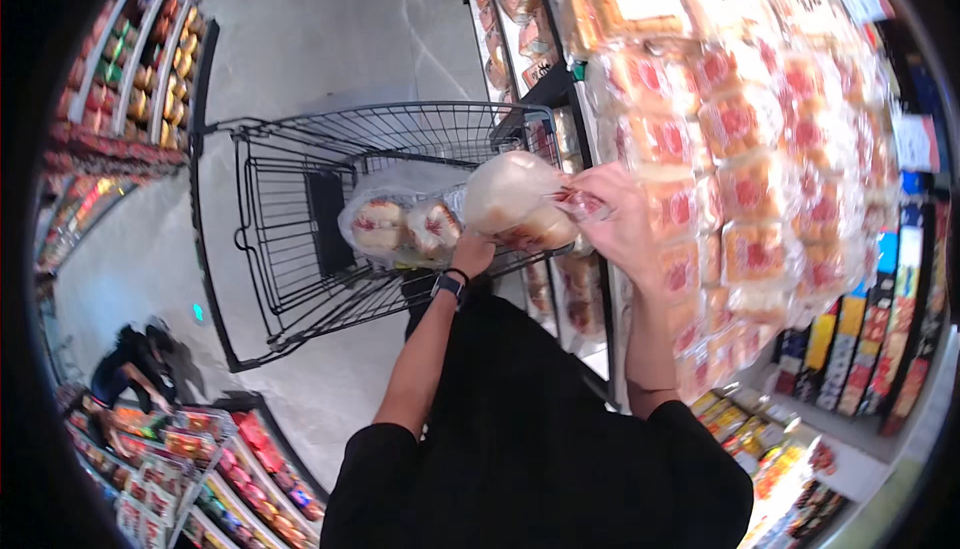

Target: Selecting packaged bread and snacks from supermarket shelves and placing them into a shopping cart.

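My right hand (616, 215) grips the gathered end of a clear plastic bread package (517, 200). The package hangs over the near right end of a black wire shopping cart (259, 174). Under its left edge is my left hand (472, 250), with a dark smartwatch (450, 285) on the wrist. The fingers of that hand are hidden, so I cannot tell what they hold. A translucent plastic bag (375, 187) lies inside the cart, and bread buns (379, 225) with reddish marks show through it.
Stacked packaged breads (739, 125) rise close on my right, above a dark-edged shelf (581, 110). Snack shelves (139, 61) stand across the aisle floor (300, 31). At lower left a person (127, 369) reaches over a display of packaged goods (191, 444).
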